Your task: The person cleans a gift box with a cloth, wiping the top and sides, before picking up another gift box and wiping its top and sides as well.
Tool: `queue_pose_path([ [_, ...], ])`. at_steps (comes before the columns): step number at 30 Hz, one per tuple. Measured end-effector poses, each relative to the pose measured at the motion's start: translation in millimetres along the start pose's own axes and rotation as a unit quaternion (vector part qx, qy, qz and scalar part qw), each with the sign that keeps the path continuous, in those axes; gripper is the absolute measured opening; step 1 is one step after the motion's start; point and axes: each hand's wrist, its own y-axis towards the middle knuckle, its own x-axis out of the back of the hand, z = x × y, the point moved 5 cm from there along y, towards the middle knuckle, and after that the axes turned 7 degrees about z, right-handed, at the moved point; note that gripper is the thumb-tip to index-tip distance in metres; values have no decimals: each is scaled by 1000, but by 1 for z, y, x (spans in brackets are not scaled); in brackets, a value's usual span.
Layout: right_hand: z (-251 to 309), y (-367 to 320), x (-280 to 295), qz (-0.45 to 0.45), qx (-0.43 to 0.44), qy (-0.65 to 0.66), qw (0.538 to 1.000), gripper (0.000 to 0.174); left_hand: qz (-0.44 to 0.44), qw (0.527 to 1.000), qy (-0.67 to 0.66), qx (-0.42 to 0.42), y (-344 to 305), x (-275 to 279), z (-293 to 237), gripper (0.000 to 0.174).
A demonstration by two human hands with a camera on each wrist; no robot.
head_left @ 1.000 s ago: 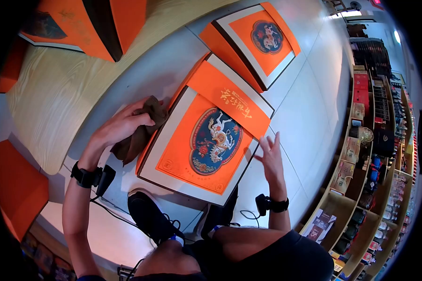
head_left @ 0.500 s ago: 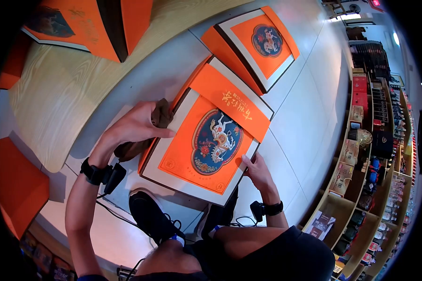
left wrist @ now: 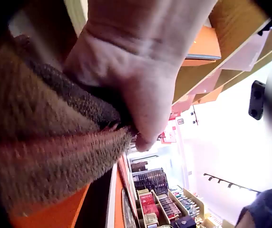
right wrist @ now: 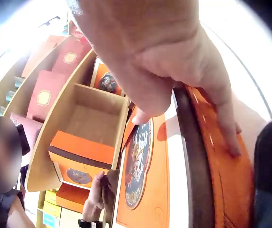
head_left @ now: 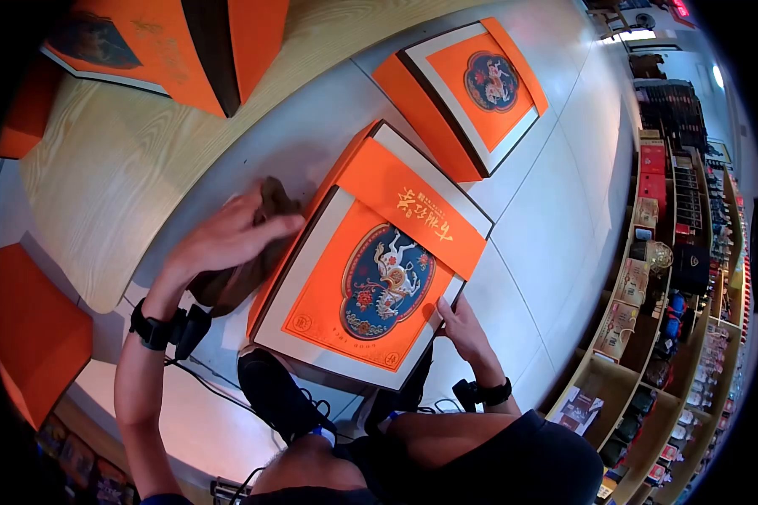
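An orange gift box (head_left: 320, 295) with white borders and a dark blue horse emblem lies in front of the person, near the shoes. My left hand (head_left: 227, 240) holds a brown cloth (head_left: 227, 286) against the box's left side. In the left wrist view the cloth (left wrist: 64, 152) is bunched under the palm, and its folds hide most of the fingers. With the thumb on the lid and the fingers down the side wall, my right hand (head_left: 467, 332) grips the box's right edge. The right wrist view shows those fingers (right wrist: 226, 128) on the orange side.
A second orange box (head_left: 429, 109) stands just beyond on the tiled floor. To the left is a pale wooden surface (head_left: 84, 219) bearing another orange box (head_left: 202, 50). Shelves (head_left: 615, 396) full of goods line the right side. Dark shoes (head_left: 274, 396) sit close to the near edge.
My right hand has come in from beside the box and taken its right edge. The left hand reached over the left edge, thumb on the lid, then drew back to the side with the cloth.
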Motion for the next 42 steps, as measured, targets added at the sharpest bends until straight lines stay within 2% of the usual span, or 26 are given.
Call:
queue_pose_path([
  [2,3,5,3,-1,3,4,1000,68,-120,990,-43,-63,9,13,13,60],
  [3,4,9,13,-27,23,-46,998,70,-120,990,-43,-61,11,15,8,60],
  [5,14,15,17,-51,43,-95,993,73,-244,954,11,-175,6,25,-26,64],
  [6,26,13,17,-69,69,-49,994,74,-264,953,-38,-139,8,23,-33,58],
  [7,37,12,16,-88,95,-1,992,76,-265,953,-36,-139,17,24,-32,58],
  [9,40,16,18,-94,83,-17,992,79,-316,900,21,-300,39,27,-37,54],
  [11,34,26,22,-110,171,-79,976,78,-337,897,37,-282,58,23,-38,49],
  [12,33,30,20,-116,203,-80,969,85,-349,884,27,-309,63,21,-41,47],
  [14,28,31,19,-120,205,-99,966,88,-378,860,49,-340,69,18,-47,48],
  [15,30,31,16,-125,207,-118,963,91,-379,859,50,-341,73,20,-50,48],
  [16,31,31,15,-131,207,-83,966,107,-369,856,32,-360,79,21,-51,50],
  [17,32,31,14,-131,207,-83,966,107,-359,853,15,-378,85,22,-53,54],
  [19,35,27,9,-122,211,-96,965,124,-343,862,-2,-373,94,26,-53,57],
  [20,37,26,8,-121,210,-96,965,124,-327,870,-19,-369,100,28,-52,60],
  [22,41,26,5,-82,209,-77,971,138,-293,880,-41,-371,116,30,-46,62],
  [23,42,26,5,-81,209,-79,971,138,-258,889,-63,-373,124,28,-43,64],
  [24,42,26,5,-80,207,-77,972,136,-258,889,-65,-373,125,28,-44,64],
  [26,42,26,6,-79,204,-78,973,135,-213,914,-17,-345,132,21,-46,63],
  [29,41,27,7,-81,214,-101,968,129,-170,920,-48,-351,143,20,-38,59],
  [35,36,30,8,-69,196,-72,975,118,-156,931,-39,-328,142,18,-37,54],
  [42,46,24,0,-50,172,-27,983,108,-130,932,-57,-333,134,19,-36,57],
])
